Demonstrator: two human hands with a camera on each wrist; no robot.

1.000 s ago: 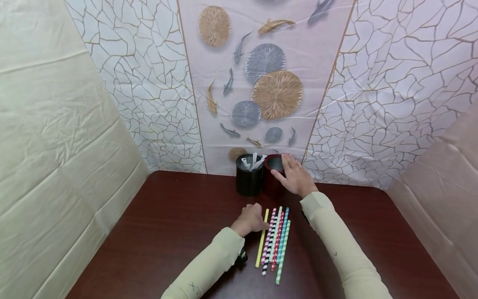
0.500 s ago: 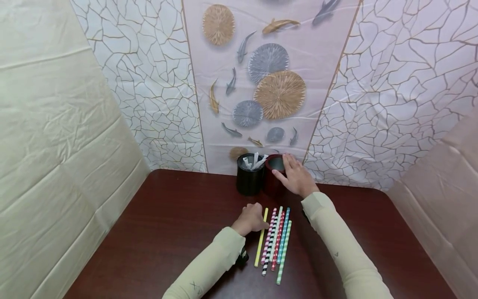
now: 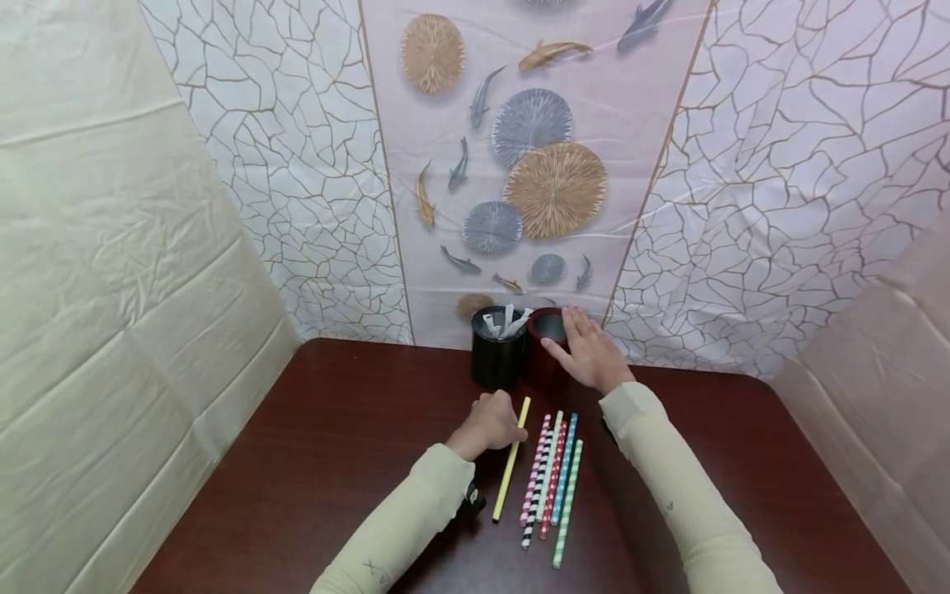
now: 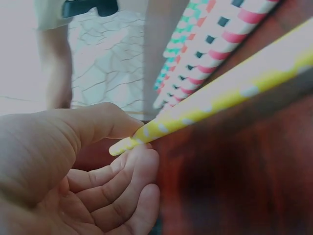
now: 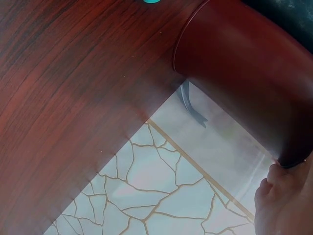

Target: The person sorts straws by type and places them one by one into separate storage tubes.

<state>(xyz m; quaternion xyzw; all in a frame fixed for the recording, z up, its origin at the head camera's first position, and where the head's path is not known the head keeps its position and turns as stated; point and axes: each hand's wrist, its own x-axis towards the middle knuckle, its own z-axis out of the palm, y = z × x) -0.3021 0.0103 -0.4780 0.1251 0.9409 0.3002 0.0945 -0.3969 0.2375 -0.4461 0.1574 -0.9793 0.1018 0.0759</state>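
1. Dark reddish-brown counter carries everything; its near side runs out of the head view.
2. Right hand reaches way out, back of the hand up, fingers pretty straight and thumb spread, resting on the rim of the red cup. Right wrist cam only catches part of it.
3. Left hand is lower down, its grip narrowed to a thumb-and-finger pinch on the yellow straw, other fingers loosely curled.
4. Black cup stands just left of the red one.
5. Yellow straw's pinched nearer its far end, rest of it slanting back. Can't tell if it's off the counter.
6. Six other straws lie bunched just right of it.
7. White strips poke out of the black cup, lower ends hidden.
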